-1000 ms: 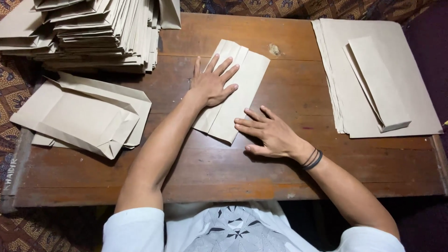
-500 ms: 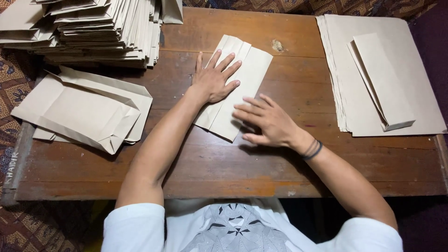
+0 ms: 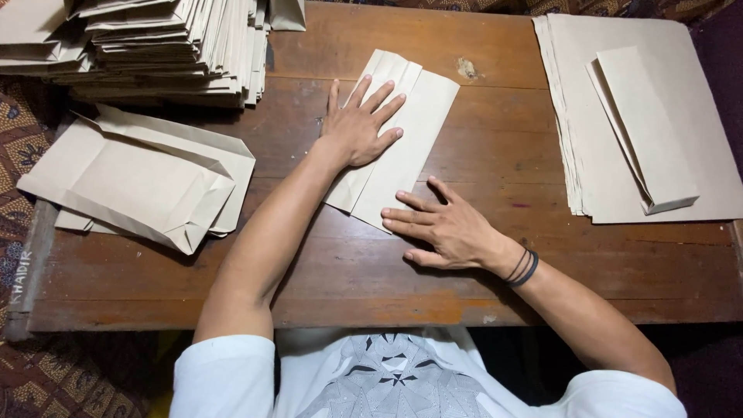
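Observation:
A folded strip of brown paper (image 3: 410, 131) lies at an angle in the middle of the wooden table (image 3: 480, 286). My left hand (image 3: 360, 124) lies flat on the paper's upper left part, fingers spread. My right hand (image 3: 445, 228) lies flat at the paper's lower right corner, with its fingertips on the paper's edge and the palm on the wood. Neither hand grips anything.
Tall stacks of folded paper bags (image 3: 155, 46) fill the far left. A few finished flat bags (image 3: 147, 178) lie at the left edge. At the right a pile of flat brown sheets (image 3: 696, 116) carries a folded strip (image 3: 642, 131).
My right hand has slid down and to the right along the folded paper, toward its lower corner. My left hand has stayed pressed on the paper's upper part.

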